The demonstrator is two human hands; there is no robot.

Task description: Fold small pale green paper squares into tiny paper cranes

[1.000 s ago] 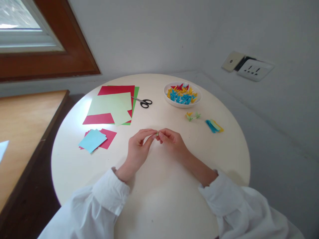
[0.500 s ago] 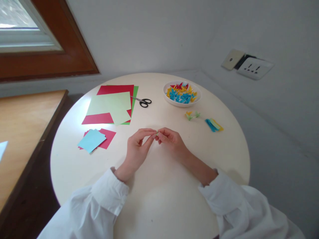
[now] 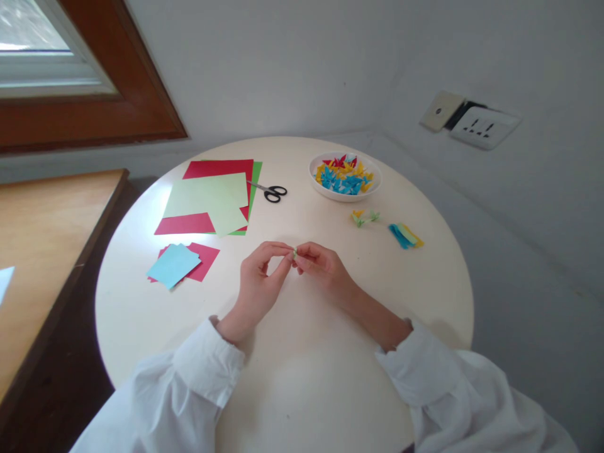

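Over the middle of the table, a tiny folded piece of light green paper is pinched between both hands. My left hand has thumb and forefinger closed on its left side. My right hand grips it from the right, fingers curled in. Most of the paper is covered by the fingertips, so its exact shape is hard to make out. Beyond my right hand lie small folded paper figures in light green and yellow. Farther right is a little pile of folded blue, green and yellow paper pieces.
A white dish at the back holds several red, yellow and blue folded paper figures. Black-handled scissors lie beside stacked red and green paper sheets. Small blue and red paper squares rest on the white table at left.
The fingertips have shifted slightly on the light green paper, and the right fingers have moved a little to the left. Everything else on the table lies as before.
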